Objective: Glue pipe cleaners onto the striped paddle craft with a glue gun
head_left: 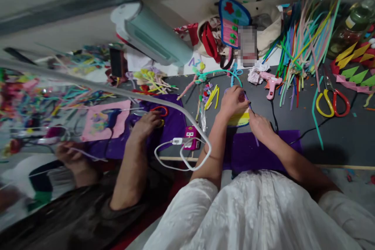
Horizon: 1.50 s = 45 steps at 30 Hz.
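My left hand [234, 102] presses on a small rounded craft piece [238, 119] with a yellow lower part and a dark blue edge. Its fingers are bent over the top of the piece. At the right edge of the piece, my right hand [260, 125] pinches a thin blue-purple strip, whose loose end hangs below the fingers. Both hands are close together above a purple mat [263, 148]. A pink glue gun [272, 83] lies to the right of them, and yellow strips [212, 98] lie to the left.
Red-and-yellow scissors [334, 102] and a bundle of pipe cleaners [304, 47] are at the right. A white cable [158, 99] crosses the left side to a pink power strip [191, 137]. Beside me, a person's hand [146, 125] is near red-handled scissors [160, 111].
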Each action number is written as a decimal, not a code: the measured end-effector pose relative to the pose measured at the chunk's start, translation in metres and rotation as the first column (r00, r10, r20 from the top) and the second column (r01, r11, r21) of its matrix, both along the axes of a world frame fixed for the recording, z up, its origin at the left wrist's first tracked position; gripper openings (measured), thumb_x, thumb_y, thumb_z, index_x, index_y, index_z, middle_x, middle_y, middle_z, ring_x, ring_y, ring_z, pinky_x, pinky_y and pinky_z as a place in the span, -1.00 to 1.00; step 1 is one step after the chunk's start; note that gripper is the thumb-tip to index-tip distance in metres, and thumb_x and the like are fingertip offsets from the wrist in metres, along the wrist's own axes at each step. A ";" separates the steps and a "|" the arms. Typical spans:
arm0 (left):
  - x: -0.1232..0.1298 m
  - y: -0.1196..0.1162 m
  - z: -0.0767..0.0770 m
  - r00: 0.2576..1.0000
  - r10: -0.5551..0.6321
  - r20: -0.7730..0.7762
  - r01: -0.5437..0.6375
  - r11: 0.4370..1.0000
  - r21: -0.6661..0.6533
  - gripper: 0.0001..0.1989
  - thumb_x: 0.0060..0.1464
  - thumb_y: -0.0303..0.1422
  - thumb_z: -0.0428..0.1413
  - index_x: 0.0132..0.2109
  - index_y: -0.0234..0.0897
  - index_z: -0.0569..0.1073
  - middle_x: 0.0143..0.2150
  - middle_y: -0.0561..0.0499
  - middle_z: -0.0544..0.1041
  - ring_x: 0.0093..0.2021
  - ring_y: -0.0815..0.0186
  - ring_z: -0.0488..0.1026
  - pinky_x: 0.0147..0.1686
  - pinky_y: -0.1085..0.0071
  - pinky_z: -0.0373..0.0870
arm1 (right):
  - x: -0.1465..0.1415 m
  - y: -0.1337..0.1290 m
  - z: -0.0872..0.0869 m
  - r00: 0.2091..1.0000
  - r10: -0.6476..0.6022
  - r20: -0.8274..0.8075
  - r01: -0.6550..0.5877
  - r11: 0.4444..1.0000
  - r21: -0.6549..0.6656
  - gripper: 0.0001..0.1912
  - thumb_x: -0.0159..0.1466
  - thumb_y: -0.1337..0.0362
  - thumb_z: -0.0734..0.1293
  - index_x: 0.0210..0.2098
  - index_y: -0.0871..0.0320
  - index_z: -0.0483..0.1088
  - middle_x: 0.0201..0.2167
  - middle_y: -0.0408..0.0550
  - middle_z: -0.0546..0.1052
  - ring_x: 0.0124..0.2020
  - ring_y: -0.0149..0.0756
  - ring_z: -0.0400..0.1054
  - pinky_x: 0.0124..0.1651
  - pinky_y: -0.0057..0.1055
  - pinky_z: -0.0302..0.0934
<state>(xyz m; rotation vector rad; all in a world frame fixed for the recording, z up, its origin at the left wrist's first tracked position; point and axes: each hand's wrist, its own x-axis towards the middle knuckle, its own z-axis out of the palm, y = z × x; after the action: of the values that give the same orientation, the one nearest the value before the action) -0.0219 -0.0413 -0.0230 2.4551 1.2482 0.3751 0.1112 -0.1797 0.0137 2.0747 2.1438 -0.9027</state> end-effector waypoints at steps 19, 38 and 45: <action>0.005 0.002 0.003 0.999 -0.021 0.025 0.022 1.000 -0.022 -0.55 0.10 -0.18 0.30 0.10 -0.22 0.47 0.22 -0.20 0.48 0.22 -0.04 0.42 0.22 0.06 0.37 | 0.041 0.052 0.003 0.965 -0.254 -0.070 0.261 0.958 0.120 -0.38 0.46 0.43 0.08 0.48 0.26 0.15 0.11 0.28 0.62 0.14 -0.01 0.53 0.16 -0.16 0.34; 0.008 0.004 0.001 0.999 -0.020 0.029 0.020 1.000 -0.003 -0.51 0.12 -0.16 0.28 0.15 -0.25 0.47 0.24 -0.22 0.46 0.25 -0.05 0.37 0.26 0.05 0.29 | 0.047 0.047 -0.013 0.964 -0.241 -0.109 0.258 0.946 0.194 -0.35 0.41 0.37 0.08 0.47 0.28 0.18 -0.02 0.25 0.66 0.04 0.04 0.56 0.15 -0.08 0.35; 0.009 0.005 0.000 0.999 -0.015 0.029 0.015 1.000 0.010 -0.50 0.14 -0.16 0.27 0.16 -0.27 0.47 0.25 -0.23 0.45 0.26 -0.07 0.36 0.26 0.03 0.28 | 0.045 0.050 -0.010 0.985 -0.151 -0.083 0.164 0.969 0.183 -0.54 0.36 0.41 0.10 0.09 0.13 0.52 -0.01 0.12 0.66 0.05 -0.03 0.53 0.12 -0.18 0.33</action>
<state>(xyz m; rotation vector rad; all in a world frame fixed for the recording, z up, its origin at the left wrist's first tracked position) -0.0132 -0.0364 -0.0228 2.4575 1.2184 0.4120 0.1558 -0.1292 0.0035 2.3668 2.2034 -0.8237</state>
